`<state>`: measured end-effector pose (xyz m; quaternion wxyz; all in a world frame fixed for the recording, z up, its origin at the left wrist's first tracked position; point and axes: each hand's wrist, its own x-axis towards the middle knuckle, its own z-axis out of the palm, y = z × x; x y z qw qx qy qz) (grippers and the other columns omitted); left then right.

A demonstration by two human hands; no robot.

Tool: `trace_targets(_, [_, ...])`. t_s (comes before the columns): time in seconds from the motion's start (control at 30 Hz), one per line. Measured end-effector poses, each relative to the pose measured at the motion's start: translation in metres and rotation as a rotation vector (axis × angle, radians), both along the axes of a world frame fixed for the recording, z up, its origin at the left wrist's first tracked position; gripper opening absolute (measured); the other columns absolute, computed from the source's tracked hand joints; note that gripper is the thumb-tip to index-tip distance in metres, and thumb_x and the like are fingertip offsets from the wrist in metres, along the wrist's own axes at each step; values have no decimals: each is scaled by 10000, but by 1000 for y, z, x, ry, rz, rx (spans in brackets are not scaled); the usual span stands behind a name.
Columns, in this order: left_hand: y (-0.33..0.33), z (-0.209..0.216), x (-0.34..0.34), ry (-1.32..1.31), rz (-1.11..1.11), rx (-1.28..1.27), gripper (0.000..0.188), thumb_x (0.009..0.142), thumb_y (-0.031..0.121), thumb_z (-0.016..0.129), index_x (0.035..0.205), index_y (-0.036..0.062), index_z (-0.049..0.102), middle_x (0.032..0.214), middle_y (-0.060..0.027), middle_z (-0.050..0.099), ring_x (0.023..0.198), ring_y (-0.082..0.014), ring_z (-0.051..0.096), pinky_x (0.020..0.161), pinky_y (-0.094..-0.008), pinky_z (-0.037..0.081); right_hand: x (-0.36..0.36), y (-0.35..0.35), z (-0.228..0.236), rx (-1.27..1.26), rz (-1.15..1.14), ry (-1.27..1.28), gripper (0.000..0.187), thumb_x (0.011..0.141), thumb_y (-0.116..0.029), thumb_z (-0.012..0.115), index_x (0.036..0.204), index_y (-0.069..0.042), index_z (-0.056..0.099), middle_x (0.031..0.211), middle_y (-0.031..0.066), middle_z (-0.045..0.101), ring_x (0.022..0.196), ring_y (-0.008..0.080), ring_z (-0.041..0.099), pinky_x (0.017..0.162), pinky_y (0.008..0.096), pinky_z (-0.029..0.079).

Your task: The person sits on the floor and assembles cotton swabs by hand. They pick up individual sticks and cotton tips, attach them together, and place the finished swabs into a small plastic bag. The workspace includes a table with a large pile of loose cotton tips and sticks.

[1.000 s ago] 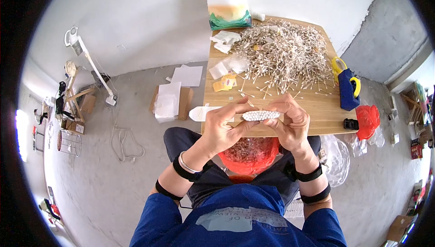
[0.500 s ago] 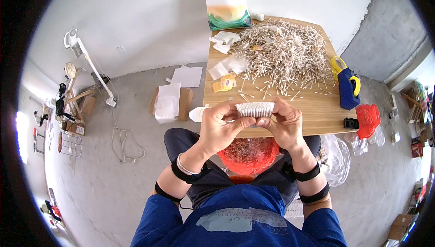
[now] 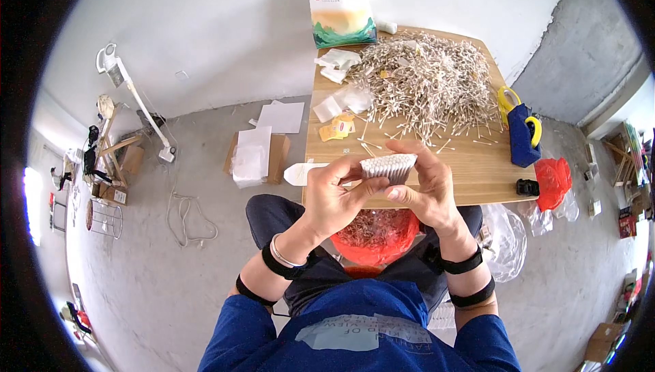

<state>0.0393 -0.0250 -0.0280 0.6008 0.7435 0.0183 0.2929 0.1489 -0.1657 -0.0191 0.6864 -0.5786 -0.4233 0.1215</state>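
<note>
A tightly packed bundle of cotton swabs sits over the near edge of the table, its white tips facing up. My left hand grips its left side, thumb across the front. Around the right end curves my right hand, fingers against the bundle and thumb just below its front. On the tabletop beyond lies a large heap of loose cotton swabs, with several strays near my fingers. Between my knees, a red plastic bag holds more swabs.
Yellow card pieces and clear plastic pouches lie left of the heap. A paper bag stands behind. At the right edge are a blue tape dispenser, a small black object and a red bag.
The bundle has shifted slightly right and tilted, showing more of its tips. My right thumb has come away from the left thumb, and the right fingers have spread a little.
</note>
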Motion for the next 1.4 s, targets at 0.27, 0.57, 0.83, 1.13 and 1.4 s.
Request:
trace_targets(0.27, [3, -6, 6, 41, 0, 121, 316, 804, 103, 774, 1064, -13, 636, 933, -133, 721, 889, -173, 701, 766, -276, 557, 4, -2, -9, 10, 111, 292, 214, 820, -67, 753, 1006, -14, 661, 897, 16, 672, 858, 72, 588, 792, 249, 480])
trace_targets(0.57, [-1, -9, 5, 81, -75, 5, 300, 813, -3, 730, 1072, -49, 585, 1002, -137, 704, 948, -176, 684, 813, -294, 567, 8, -4, -9, 30, 85, 299, 173, 831, -62, 747, 970, -12, 656, 880, 13, 680, 836, 60, 595, 757, 239, 495])
trace_targets(0.83, [1, -11, 4, 50, -109, -33, 308, 827, 7, 722, 1097, -49, 586, 1008, -129, 701, 965, -186, 677, 842, -302, 556, 7, -6, -11, 20, 80, 243, 210, 801, -70, 770, 986, -25, 682, 881, 31, 687, 827, 81, 605, 755, 250, 493])
trace_targets(1.13, [5, 6, -1, -129, -28, 235, 206, 798, 52, 759, 972, -4, 664, 949, -100, 720, 879, -170, 698, 767, -288, 558, 5, -10, 0, -8, 58, -67, 243, 707, -91, 820, 936, -77, 740, 856, 40, 661, 824, 151, 613, 754, 289, 483])
trace_targets(1.4, [4, -7, -6, -170, -30, 172, 186, 802, 25, 738, 972, 17, 662, 915, -90, 719, 880, -191, 703, 804, -314, 550, 12, -8, -12, 61, 102, -233, 244, 695, -123, 837, 893, -54, 713, 888, 44, 633, 802, 161, 584, 707, 290, 471])
